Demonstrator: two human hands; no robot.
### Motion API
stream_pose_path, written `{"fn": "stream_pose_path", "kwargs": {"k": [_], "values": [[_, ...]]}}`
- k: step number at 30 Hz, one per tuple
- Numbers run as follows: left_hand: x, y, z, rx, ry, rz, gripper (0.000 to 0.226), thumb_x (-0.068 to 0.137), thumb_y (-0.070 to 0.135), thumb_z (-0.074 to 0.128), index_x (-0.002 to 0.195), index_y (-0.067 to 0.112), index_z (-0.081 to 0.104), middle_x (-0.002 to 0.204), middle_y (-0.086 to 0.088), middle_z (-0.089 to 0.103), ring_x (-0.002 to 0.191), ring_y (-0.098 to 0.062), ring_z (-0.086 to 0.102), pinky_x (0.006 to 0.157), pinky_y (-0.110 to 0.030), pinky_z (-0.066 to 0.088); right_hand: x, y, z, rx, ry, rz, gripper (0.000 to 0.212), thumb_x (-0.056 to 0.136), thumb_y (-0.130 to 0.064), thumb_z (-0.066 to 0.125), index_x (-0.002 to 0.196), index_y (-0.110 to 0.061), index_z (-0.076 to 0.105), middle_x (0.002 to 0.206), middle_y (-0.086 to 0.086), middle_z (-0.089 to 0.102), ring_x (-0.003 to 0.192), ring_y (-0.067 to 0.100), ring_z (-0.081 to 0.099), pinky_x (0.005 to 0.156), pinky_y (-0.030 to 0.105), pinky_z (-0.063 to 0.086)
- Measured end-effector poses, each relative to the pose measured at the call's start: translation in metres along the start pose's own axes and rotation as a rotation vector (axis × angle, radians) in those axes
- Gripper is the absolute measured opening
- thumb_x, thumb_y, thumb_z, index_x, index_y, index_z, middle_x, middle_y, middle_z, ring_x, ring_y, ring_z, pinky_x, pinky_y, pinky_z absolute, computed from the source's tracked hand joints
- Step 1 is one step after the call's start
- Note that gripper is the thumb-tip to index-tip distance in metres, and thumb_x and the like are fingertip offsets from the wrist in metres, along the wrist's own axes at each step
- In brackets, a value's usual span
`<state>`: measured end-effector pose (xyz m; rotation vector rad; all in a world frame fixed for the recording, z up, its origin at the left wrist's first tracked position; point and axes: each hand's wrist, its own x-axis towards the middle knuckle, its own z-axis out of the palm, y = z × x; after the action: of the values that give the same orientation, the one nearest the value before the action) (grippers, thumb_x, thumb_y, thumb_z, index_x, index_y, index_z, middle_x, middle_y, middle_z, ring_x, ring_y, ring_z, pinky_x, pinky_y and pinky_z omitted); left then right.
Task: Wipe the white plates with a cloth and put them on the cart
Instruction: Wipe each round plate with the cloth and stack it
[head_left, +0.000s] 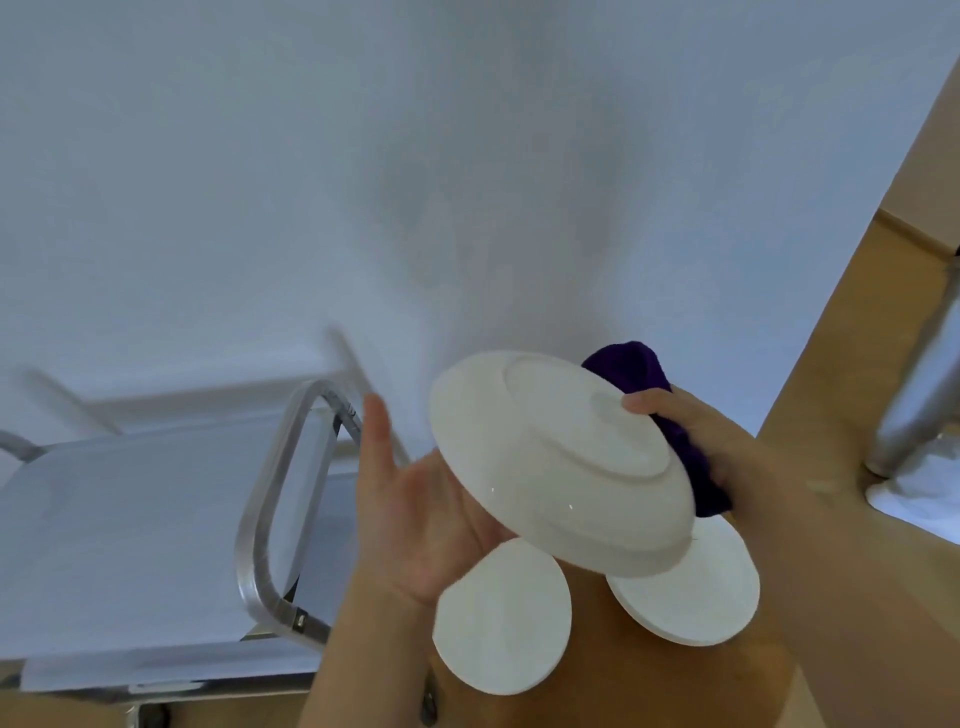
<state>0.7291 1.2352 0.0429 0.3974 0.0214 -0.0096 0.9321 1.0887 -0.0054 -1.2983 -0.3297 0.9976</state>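
My right hand (727, 447), at centre right of the frame, has its grip closed on a white plate (561, 462) and a purple cloth (670, 415), thumb on the plate's underside, cloth bunched behind it. The plate is tilted, bottom facing me, raised above the surface (841, 395). My left hand (415, 509) is open, palm touching the plate's lower left rim. Below it, two more white plates lie on the wooden surface: one at lower centre (501, 618), one just right of it (691, 592). The metal cart (156, 519) stands at lower left.
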Motion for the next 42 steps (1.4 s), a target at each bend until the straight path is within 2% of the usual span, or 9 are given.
{"fn": "stream_pose_path", "kwargs": {"k": [4,7,13,18,22,29,31,35,42], "values": [[0.007,0.018,-0.002,0.278,0.283,-0.006,0.049,0.061,0.027,0.086,0.104,0.005,0.074,0.105,-0.019,0.071,0.092,-0.037,0.069,0.073,-0.049,0.058,0.001,0.004,0.006,-0.056,0.036,0.027,0.049,0.062,-0.038,0.074,0.106,-0.021,0.065,0.096,0.009,0.072,0.087,0.03,0.068,0.082,0.043,0.051],[0.01,0.02,-0.004,0.346,0.405,0.054,0.026,0.073,0.026,0.065,0.086,0.009,0.079,0.095,-0.014,0.073,0.083,-0.032,0.071,0.07,-0.047,0.059,0.003,0.015,0.014,0.049,0.209,0.113,0.05,0.068,-0.053,0.071,0.108,-0.023,0.065,0.098,0.008,0.072,0.093,0.03,0.067,0.09,0.043,0.049],[0.037,-0.017,0.002,0.453,0.58,0.268,0.028,0.085,0.02,0.058,0.111,0.008,0.061,0.097,-0.01,0.074,0.084,-0.021,0.072,0.071,-0.035,0.06,-0.008,0.044,0.067,0.071,0.489,-0.21,0.031,0.087,-0.042,0.058,0.101,-0.015,0.063,0.08,0.0,0.063,0.071,0.013,0.063,0.063,0.027,0.051],[0.046,-0.038,0.001,0.98,0.705,0.285,0.008,0.094,0.037,0.053,0.097,0.035,0.059,0.102,0.002,0.069,0.096,-0.015,0.067,0.081,-0.035,0.057,-0.011,0.057,0.093,-0.141,0.411,-0.386,0.029,0.093,-0.049,0.043,0.119,-0.043,0.054,0.124,-0.005,0.057,0.114,0.016,0.054,0.1,0.046,0.043],[0.042,-0.044,-0.001,1.274,0.613,0.262,0.021,0.097,0.036,0.049,0.11,0.027,0.061,0.102,-0.001,0.069,0.097,-0.015,0.066,0.089,-0.039,0.054,-0.014,0.062,0.097,-0.169,0.326,-0.431,0.024,0.097,-0.042,0.04,0.109,-0.058,0.054,0.123,-0.011,0.059,0.114,0.012,0.056,0.098,0.042,0.045],[0.019,-0.053,-0.012,1.848,0.367,-0.003,0.029,0.097,0.045,0.043,0.124,0.034,0.042,0.092,0.01,0.064,0.074,-0.009,0.062,0.068,-0.022,0.053,-0.013,0.025,0.075,0.172,0.213,0.108,0.052,0.082,-0.066,0.05,0.082,-0.019,0.073,0.076,0.004,0.072,0.069,0.019,0.07,0.061,0.029,0.054],[0.015,-0.056,-0.017,1.99,0.286,-0.098,0.05,0.099,0.042,0.039,0.136,0.054,0.007,0.123,-0.001,0.057,0.086,-0.013,0.06,0.077,-0.026,0.048,-0.013,0.016,0.071,0.281,0.157,0.186,0.066,0.071,-0.074,0.054,0.092,-0.014,0.074,0.087,0.01,0.073,0.076,0.026,0.071,0.063,0.033,0.056],[0.014,-0.046,-0.022,2.245,0.182,-0.275,0.082,0.103,0.034,0.03,0.103,0.074,-0.042,0.156,-0.014,0.02,0.109,-0.029,0.058,0.098,-0.038,0.044,-0.014,0.012,0.061,0.39,0.076,0.174,0.1,0.035,-0.077,0.065,0.113,-0.015,0.066,0.098,0.011,0.072,0.083,0.031,0.07,0.06,0.039,0.057],[0.021,-0.027,-0.031,2.677,0.124,-0.454,0.085,0.101,0.013,0.034,0.131,0.06,-0.031,0.152,-0.02,0.022,0.133,-0.032,0.035,0.113,-0.061,0.005,-0.032,0.026,0.052,0.503,0.08,0.159,0.062,0.054,-0.045,0.073,0.107,-0.013,0.064,0.09,0.014,0.073,0.075,0.033,0.07,0.059,0.045,0.057]]}}
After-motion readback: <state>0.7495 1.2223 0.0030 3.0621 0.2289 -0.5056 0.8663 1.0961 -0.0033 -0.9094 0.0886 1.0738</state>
